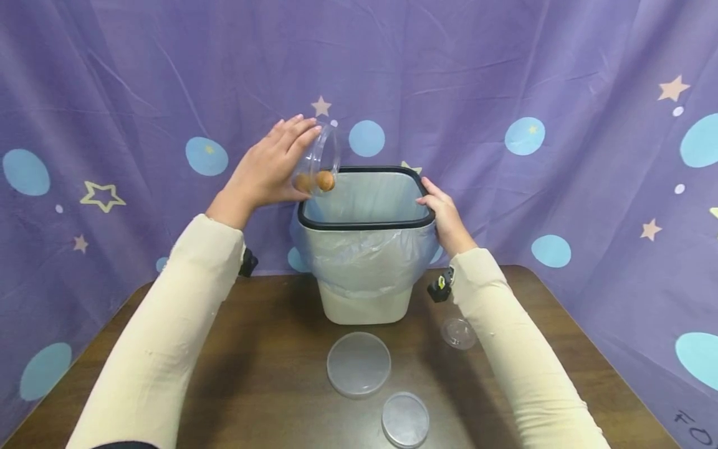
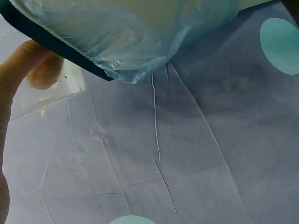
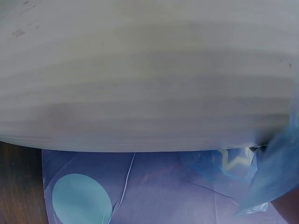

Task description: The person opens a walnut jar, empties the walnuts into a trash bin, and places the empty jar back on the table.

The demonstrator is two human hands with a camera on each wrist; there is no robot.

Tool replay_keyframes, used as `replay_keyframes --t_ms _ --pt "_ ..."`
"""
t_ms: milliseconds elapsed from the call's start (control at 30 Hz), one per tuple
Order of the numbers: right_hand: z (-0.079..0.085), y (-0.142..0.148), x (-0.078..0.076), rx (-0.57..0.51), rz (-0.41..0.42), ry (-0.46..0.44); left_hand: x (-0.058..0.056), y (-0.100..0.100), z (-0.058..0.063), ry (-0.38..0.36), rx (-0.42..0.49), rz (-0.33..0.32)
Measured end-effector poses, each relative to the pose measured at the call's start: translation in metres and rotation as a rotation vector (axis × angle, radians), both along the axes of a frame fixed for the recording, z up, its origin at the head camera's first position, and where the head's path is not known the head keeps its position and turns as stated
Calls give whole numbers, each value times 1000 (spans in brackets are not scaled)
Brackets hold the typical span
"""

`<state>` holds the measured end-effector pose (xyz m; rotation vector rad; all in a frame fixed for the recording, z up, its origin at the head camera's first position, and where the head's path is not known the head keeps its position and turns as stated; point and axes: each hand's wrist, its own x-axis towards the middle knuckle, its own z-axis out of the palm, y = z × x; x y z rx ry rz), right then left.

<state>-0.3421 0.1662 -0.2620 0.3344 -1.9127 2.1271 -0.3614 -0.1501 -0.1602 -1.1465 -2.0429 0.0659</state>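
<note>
My left hand (image 1: 275, 162) grips a clear plastic container (image 1: 331, 146), tipped on its side at the left end of the trash bin (image 1: 364, 308). Two round brown balls (image 1: 325, 181) lie low inside it, one near the mouth. In the left wrist view the thumb (image 2: 21, 63) is beside a brown ball (image 2: 46, 73) seen through the plastic. The white bin stands upright, a thin clear bag (image 1: 370, 265) folded over its outside under a black rim (image 1: 367, 226). My right hand (image 1: 445, 215) holds that rim at the right side. Pale bin wall (image 3: 149, 84) fills most of the right wrist view.
On the brown wooden table (image 1: 269, 374), a large round clear lid (image 1: 359, 365) and a smaller one (image 1: 405, 419) lie in front of the bin. A small clear dish-like piece (image 1: 458, 333) lies by the right forearm. A purple patterned curtain (image 1: 449, 81) hangs close behind.
</note>
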Motion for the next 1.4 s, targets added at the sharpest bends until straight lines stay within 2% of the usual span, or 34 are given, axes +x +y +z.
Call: replay_keyframes --t_ms 467,700,867,1100,1400 --pt "0 -2 0 -2 -2 -19 1 2 3 15 -13 -9" --pt "1 0 0 7 -6 -9 -2 5 1 38 -26 -51" --pt "-2 -1 0 -7 -1 -20 -6 0 -1 37 -1 -29" --pt "-1 -4 1 -9 3 -18 0 6 0 89 -62 -74" --pt "0 -6 1 -15 13 -25 -1 6 -3 81 -73 -74"
